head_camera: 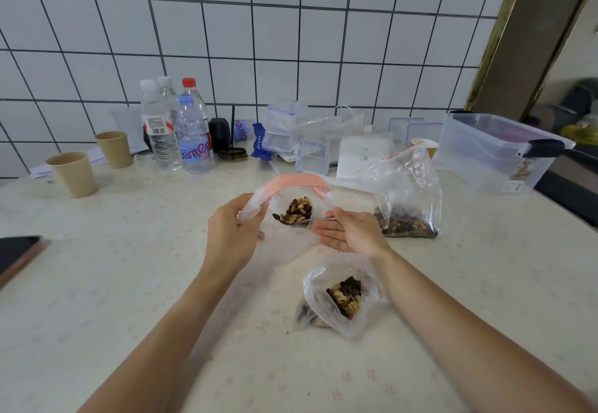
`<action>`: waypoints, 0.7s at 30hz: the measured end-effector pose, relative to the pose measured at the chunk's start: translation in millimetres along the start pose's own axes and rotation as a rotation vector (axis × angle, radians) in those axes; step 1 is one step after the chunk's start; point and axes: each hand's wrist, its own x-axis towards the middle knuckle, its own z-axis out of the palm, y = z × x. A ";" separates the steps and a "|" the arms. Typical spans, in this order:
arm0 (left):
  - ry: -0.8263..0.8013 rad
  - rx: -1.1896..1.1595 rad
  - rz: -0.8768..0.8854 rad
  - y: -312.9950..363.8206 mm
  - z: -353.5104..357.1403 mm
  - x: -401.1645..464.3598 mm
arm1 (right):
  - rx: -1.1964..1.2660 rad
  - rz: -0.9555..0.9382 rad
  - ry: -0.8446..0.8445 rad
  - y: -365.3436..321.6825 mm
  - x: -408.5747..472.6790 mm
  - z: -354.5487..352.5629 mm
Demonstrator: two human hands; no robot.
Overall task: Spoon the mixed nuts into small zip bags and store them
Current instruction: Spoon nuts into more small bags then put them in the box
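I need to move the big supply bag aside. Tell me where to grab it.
Grip the large nut bag by its empty upper half, just under the red zip line, coming from above. The nuts sit heaped at the bottom and the mouth gapes open, so lifting from the top keeps them in.

The clear plastic water bottle with the pale blue label (194, 147) carries large pink lettering that reads roughly "ganten", its first letter cut off by the curve. The same pink lettering, turned sideways, shows on a second blue-labelled bottle lying behind the black stand (242, 130). The red-and-white label on the taller clear bottle (157, 126) shows a barcode, but its text is too small to read.
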 end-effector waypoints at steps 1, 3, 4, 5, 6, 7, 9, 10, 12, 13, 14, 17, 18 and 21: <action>0.000 -0.001 -0.004 0.6 -0.2 -0.6 | 0.010 -0.006 0.010 0.4 0.7 -0.4; -0.003 -0.003 -0.018 1.9 -0.2 -1.3 | 0.029 -0.015 0.031 1.2 1.5 -0.5; -0.003 -0.006 -0.023 2.4 0.0 -1.5 | 0.033 -0.019 0.039 1.5 1.6 -0.2; -0.004 -0.009 -0.025 2.7 0.4 -1.6 | 0.037 -0.023 0.046 1.8 1.7 0.1; -0.004 -0.014 -0.025 2.8 0.8 -1.7 | 0.041 -0.027 0.050 2.1 2.0 0.7; -0.005 -0.016 -0.028 2.7 1.3 -1.8 | 0.045 -0.029 0.051 2.6 2.5 1.0; -0.006 -0.013 -0.036 2.4 1.7 -2.3 | 0.044 -0.035 0.045 3.3 3.6 1.0; -0.007 -0.015 -0.039 2.3 1.9 -2.3 | 0.042 -0.037 0.040 3.5 3.9 0.6; -0.006 -0.022 -0.041 1.9 1.9 -1.6 | 0.030 -0.042 0.026 4.2 4.8 -1.0; -0.002 -0.022 -0.044 2.2 1.8 -1.1 | 0.020 -0.044 0.021 4.6 5.4 -1.9; 0.001 -0.020 -0.047 2.1 1.8 -0.7 | 0.008 -0.046 0.015 5.1 6.0 -2.6; 0.004 -0.026 -0.058 -0.7 1.9 0.3 | -0.029 -0.047 -0.001 6.2 7.9 -3.7; 0.001 -0.038 -0.064 -1.9 1.8 0.4 | -0.040 -0.049 -0.003 6.5 8.4 -4.0; -0.004 -0.087 -0.101 -5.1 1.8 0.8 | -0.059 -0.064 -0.015 7.2 8.4 -4.6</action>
